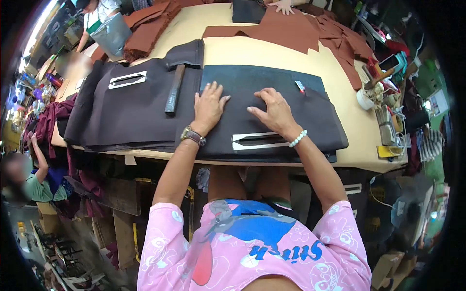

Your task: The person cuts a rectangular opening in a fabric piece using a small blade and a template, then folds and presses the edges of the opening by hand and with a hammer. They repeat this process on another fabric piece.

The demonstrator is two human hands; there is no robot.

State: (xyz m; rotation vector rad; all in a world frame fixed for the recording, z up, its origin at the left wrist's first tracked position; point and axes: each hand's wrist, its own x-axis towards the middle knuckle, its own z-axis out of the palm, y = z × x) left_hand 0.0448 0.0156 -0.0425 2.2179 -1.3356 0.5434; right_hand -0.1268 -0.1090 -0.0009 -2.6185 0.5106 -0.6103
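My left hand [209, 107] lies flat on a dark fabric panel [233, 119], its fingers spread and reaching to the panel's upper edge. On the same panel rests my right hand [274, 112], fingers slightly bent and thumb apart, holding nothing. A dark teal board [247, 72] shows beyond the panel. Below my right hand lies a white slotted template [237, 141], partly covered by the wrist. A small white-and-red cutter [300, 87] sits to the right. Left of my left hand is a bar-like tool [173, 94] with a brown handle and a grey metal end.
A stack of dark fabric [141, 114] with another white slotted template [114, 83] covers the table's left. Brown pieces [286, 31] lie at the back, near another person's hand [284, 6]. A white pot [365, 100] of tools stands right. Other people are at left.
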